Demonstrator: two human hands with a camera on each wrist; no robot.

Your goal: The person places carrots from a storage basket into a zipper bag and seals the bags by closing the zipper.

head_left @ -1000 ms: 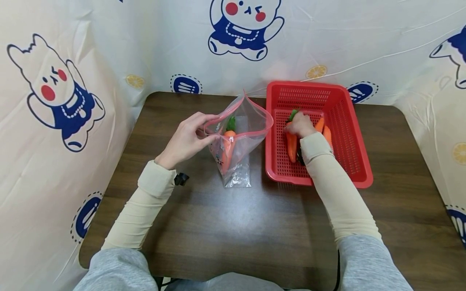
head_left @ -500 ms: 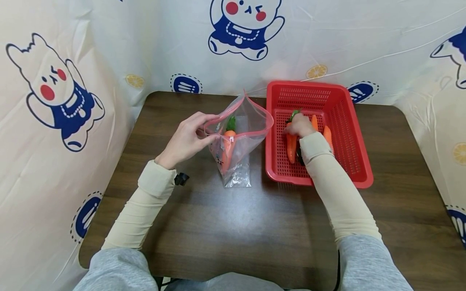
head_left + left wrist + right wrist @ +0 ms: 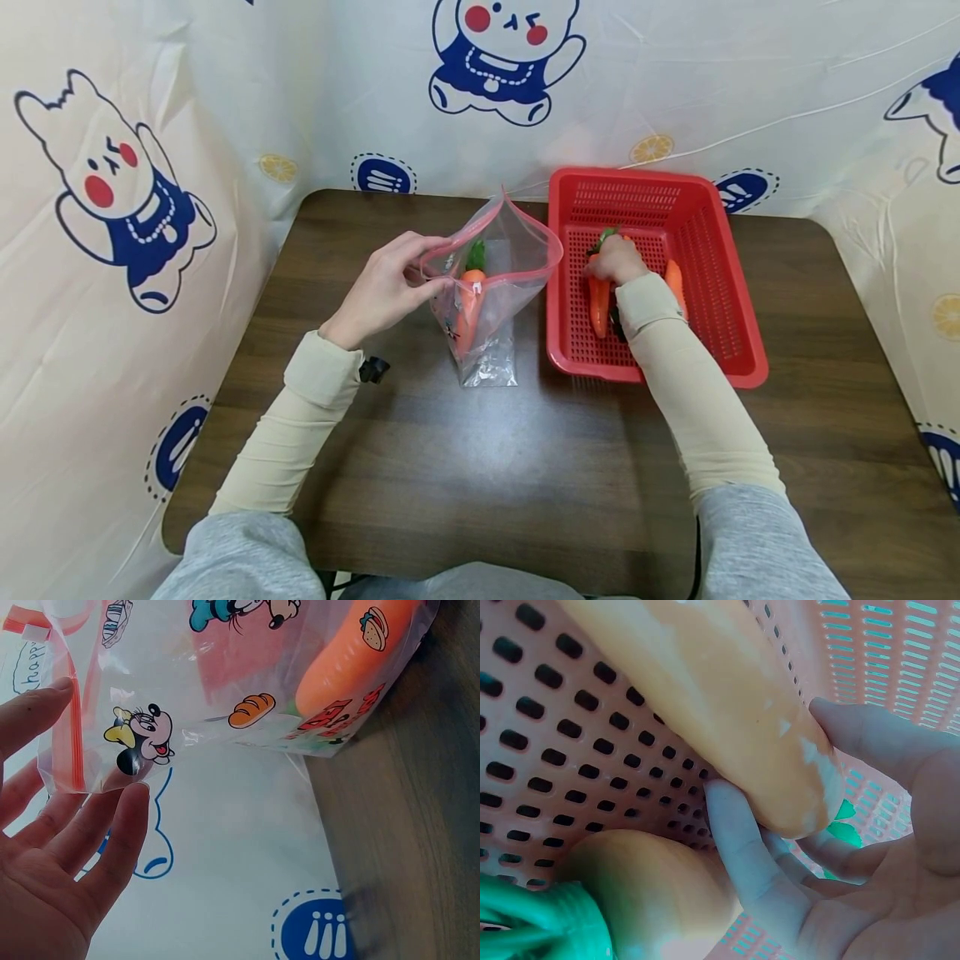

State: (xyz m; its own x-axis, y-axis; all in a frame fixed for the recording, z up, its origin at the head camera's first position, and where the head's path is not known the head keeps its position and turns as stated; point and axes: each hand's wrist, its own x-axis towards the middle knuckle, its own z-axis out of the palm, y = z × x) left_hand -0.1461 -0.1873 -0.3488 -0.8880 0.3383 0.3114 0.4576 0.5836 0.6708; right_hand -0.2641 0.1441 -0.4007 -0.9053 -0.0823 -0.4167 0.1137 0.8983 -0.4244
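Note:
My left hand [image 3: 386,283] holds the pink zip rim of a clear zip bag [image 3: 491,333], thumb on one side and fingers on the other. The bag's mouth gapes, and cartoon prints show on its film in the left wrist view. Inside the bag is a carrot [image 3: 469,312] with a green top. Down in the red basket, my right hand [image 3: 618,260] grips a carrot [image 3: 720,697] near its thick end, thumb opposite fingers. Another carrot [image 3: 652,892] with a green stem lies close to those fingers in the right wrist view.
The red perforated basket [image 3: 738,333] stands at the back right of the brown wooden table [image 3: 480,467]. One more carrot [image 3: 674,283] lies in it, right of my right hand. A printed white curtain [image 3: 337,83] hangs behind and at the sides.
An orange carrot right of my right hand has shifted left and is now mostly hidden behind that hand. The carrot in front of the hand tilts slightly differently. My left hand and the bag stay still.

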